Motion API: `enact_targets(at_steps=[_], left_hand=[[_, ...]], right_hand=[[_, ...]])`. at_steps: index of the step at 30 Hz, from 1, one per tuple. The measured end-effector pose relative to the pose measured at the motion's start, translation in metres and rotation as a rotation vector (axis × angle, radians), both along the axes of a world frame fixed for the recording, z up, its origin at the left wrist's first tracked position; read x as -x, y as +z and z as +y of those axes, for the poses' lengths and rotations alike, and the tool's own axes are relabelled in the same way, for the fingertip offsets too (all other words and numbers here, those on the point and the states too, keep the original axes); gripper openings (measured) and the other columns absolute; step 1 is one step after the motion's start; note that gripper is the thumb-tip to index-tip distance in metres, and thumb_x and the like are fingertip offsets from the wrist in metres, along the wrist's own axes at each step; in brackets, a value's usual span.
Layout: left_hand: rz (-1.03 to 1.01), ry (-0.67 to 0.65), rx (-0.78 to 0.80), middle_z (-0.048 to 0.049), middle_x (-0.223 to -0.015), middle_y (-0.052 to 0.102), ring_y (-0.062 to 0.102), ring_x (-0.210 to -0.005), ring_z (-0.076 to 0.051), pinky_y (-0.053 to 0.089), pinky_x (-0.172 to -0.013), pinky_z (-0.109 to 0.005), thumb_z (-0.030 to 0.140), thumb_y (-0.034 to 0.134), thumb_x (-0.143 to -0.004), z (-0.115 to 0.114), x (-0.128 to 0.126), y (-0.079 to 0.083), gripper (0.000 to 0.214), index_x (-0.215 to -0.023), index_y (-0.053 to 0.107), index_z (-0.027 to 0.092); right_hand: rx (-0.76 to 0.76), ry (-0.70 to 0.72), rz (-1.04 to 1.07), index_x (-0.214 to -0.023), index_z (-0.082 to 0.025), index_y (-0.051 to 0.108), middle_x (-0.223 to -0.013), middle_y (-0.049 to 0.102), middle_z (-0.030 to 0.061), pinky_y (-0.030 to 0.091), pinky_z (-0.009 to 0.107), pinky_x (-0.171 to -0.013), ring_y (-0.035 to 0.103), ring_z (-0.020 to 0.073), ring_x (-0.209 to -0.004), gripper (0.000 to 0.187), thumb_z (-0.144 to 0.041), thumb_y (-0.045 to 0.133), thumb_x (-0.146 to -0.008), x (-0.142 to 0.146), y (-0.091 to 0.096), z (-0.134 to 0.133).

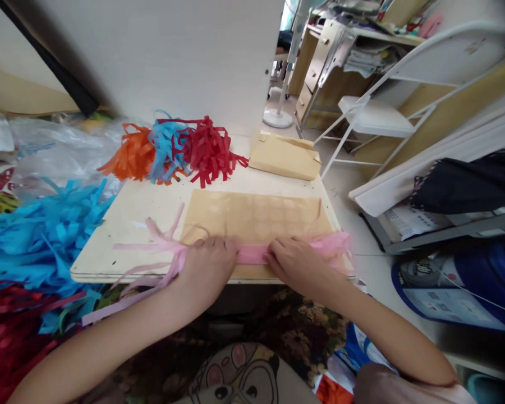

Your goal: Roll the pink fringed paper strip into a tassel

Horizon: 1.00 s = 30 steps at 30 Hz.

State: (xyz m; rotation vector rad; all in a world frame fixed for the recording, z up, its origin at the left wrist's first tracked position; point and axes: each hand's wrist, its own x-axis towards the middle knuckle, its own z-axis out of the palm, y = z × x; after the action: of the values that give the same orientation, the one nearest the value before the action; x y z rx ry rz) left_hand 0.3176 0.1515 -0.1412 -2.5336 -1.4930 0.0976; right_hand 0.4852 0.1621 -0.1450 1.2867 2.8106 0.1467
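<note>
Pink fringed paper [252, 253] is lying under left hand [206, 268] and right hand [297, 264], fingers curled, pressing it; no writing is showing legibly.

The place is a room in a home, used for paper craft work. A small low wooden table [109, 247] stands against a white panel [172, 56]. Finished paper tassels [172, 148] in orange, blue and red lie at its far edge. Loose heaps of blue paper strips [37, 230] and red paper strips [8, 336] lie to the left, beside clear plastic bags [54, 146]. Household furniture fills the background: a white folding chair [374, 115], a wooden drawer cabinet [315, 62], a shelf of stacked papers [370, 53] and the base of a standing fan [278, 118]. Clothing and printed bags [454, 286] lie on the floor at the right.
</note>
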Motion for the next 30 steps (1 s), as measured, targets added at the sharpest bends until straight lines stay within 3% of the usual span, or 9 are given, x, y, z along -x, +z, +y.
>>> enact_targets(at_steps=[8,11,20,30], left_hand=[[0.034,0.035,-0.067,-0.0080,-0.053,0.055,0.054,-0.050,-0.021,0.038,-0.042,-0.027,-0.003,0.037,-0.063,0.003,-0.002,-0.009,0.019,-0.062,0.050,0.011],[0.028,0.064,-0.048,-0.0086,-0.054,0.055,0.055,-0.052,-0.022,0.038,-0.044,-0.028,-0.002,0.035,-0.065,0.003,-0.004,-0.010,0.020,-0.063,0.050,0.011],[0.017,0.115,0.028,-0.0094,-0.055,0.055,0.055,-0.055,-0.024,0.038,-0.047,-0.030,-0.001,0.033,-0.069,0.003,-0.005,-0.010,0.022,-0.065,0.051,0.011],[-0.008,0.098,-0.064,-0.0090,-0.052,0.054,0.054,-0.052,-0.023,0.037,-0.045,-0.030,0.009,0.035,-0.076,0.002,-0.005,-0.014,0.022,-0.062,0.051,0.011]], right_hand=[[-0.103,-0.092,-0.146,-0.063,-0.014,0.051,-0.060,0.053,0.0046,0.024,0.026,-0.048,0.049,0.0164,-0.054,0.024,-0.022,0.041,-0.083,-0.010,-0.002,0.004],[-0.083,-0.150,-0.189,-0.062,-0.013,0.051,-0.059,0.053,0.0056,0.022,0.027,-0.048,0.048,0.0166,-0.054,0.030,-0.027,0.038,-0.085,-0.009,-0.002,0.005],[-0.033,-0.142,-0.173,-0.060,-0.014,0.050,-0.057,0.052,0.0042,0.021,0.027,-0.049,0.048,0.0161,-0.053,0.029,-0.030,0.043,-0.083,-0.011,0.001,0.009],[0.046,-0.125,-0.098,-0.068,-0.017,0.053,-0.062,0.053,0.0016,0.021,0.025,-0.051,0.046,0.0128,-0.054,0.021,-0.028,0.043,-0.082,-0.021,0.002,0.007]])
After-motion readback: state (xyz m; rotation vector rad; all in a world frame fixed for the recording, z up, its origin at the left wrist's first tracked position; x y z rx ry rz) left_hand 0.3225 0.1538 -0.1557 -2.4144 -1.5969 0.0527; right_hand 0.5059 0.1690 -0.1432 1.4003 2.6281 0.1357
